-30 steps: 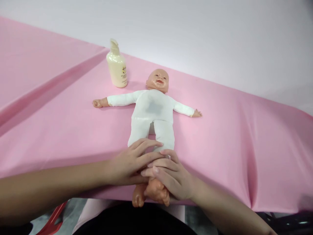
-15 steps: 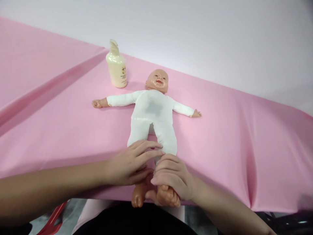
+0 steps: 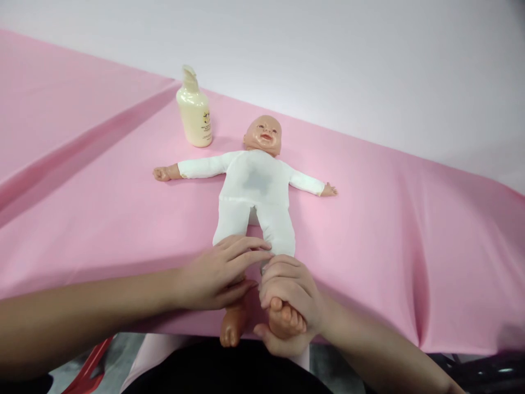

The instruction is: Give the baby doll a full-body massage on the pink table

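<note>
A baby doll (image 3: 233, 175) with a white cloth body lies on its back, its arms spread and its feet toward me. My right hand (image 3: 289, 295) is wrapped round the doll's foot on the right; the toes (image 3: 287, 317) stick out between thumb and fingers. Across the doll's other lower leg lies my left hand (image 3: 223, 271), open, with fingers stretched and apart, their tips close to the right leg. Below it the doll's other foot (image 3: 231, 328) shows. Both hands hide much of the lower legs.
A cream pump bottle (image 3: 196, 117) stands upright beyond the doll's arm on the left. Pink cloth (image 3: 361, 262) with folds covers the table, whose near edge is just below the doll's feet. A white surface (image 3: 328, 65) lies behind. Something red (image 3: 88, 366) is at lower left.
My right hand has shifted its hold on the foot: its thumb has moved down and right beneath the foot, and the toes are tilted up more. My left hand stays nearly still.
</note>
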Demonstrator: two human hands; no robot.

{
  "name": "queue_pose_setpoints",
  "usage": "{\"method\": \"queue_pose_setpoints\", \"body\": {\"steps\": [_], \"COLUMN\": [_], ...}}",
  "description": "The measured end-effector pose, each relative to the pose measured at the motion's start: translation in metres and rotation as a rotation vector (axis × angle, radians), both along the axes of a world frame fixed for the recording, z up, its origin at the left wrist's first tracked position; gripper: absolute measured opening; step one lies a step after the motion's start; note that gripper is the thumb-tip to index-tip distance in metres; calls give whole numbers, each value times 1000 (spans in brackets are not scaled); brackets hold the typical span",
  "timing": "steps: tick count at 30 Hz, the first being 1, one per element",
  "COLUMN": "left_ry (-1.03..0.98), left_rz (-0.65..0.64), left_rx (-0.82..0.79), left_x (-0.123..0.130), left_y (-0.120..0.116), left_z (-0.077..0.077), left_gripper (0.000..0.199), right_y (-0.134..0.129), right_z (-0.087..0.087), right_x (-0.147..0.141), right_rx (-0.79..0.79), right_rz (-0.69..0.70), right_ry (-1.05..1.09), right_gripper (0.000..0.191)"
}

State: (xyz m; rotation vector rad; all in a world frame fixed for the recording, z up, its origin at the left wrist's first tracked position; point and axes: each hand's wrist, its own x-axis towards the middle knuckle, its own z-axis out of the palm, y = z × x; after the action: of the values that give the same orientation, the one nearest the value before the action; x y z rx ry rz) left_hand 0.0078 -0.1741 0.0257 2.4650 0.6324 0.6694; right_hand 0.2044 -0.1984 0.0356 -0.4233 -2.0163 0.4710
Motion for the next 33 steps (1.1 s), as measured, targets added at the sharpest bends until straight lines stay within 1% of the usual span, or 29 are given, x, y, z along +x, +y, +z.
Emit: {"method": "queue_pose_setpoints", "body": {"steps": [3, 8, 11, 15, 23, 29, 32, 33], "left_ry": [-3, -6, -6, -17, -35, -50, -55, -57], "left_rz": [-1, -1, 1, -6, -6, -9, -23, -28], "left_rx": [0, 1, 0, 0, -1, 14, 8, 6], "left_x": [0, 0, 1, 1, 1, 4, 5, 5], "left_y": [0, 1, 1, 1, 1, 1, 2, 2], "left_z": [1, 0, -1, -1, 0, 0, -1, -2], "left_gripper": [55, 53, 52, 49, 43, 33, 31, 31], "right_y": [-1, -1, 0, 1, 3, 0, 0, 0], "right_z": [-1, -1, 0, 2, -1, -11, -13, -14], "right_x": [0, 1, 2, 2, 2, 0, -1, -1], "right_rx": [-15, -58, -67, -55, -14, 56, 68, 74], "right_rz": [-12, 37, 56, 101, 150, 159, 171, 182], "right_ry": [-4, -54, -64, -120, -131, -208, -315, -347], "right_gripper": [20, 12, 12, 18, 32, 16, 5, 5]}}
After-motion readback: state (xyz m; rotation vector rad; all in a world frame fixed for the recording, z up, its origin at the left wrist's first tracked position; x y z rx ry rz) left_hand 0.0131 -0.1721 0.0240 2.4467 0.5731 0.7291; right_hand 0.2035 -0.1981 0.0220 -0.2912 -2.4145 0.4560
